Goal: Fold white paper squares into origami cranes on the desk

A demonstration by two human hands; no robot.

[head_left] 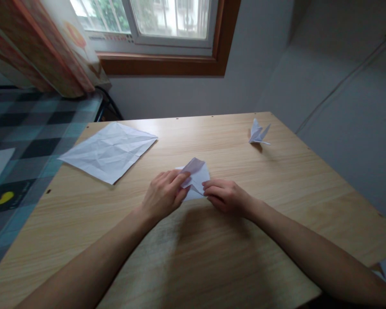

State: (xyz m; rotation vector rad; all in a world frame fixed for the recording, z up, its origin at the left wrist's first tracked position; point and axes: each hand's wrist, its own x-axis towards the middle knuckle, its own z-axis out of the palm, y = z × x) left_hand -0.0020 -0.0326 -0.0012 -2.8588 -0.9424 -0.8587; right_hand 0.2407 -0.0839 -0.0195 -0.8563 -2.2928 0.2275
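A small, partly folded white paper (197,174) lies at the middle of the wooden table (276,206). My left hand (164,195) pinches its left edge, with fingers pressed together on a raised flap. My right hand (227,196) has its fingers curled and pressed on the paper's right lower corner. Both forearms reach in from the near edge.
A creased, unfolded white sheet (109,150) lies at the table's far left. A finished folded paper crane (259,134) stands at the far right. A checked cloth surface (28,133) sits left of the table, and a curtain (51,47) and window (154,21) are behind.
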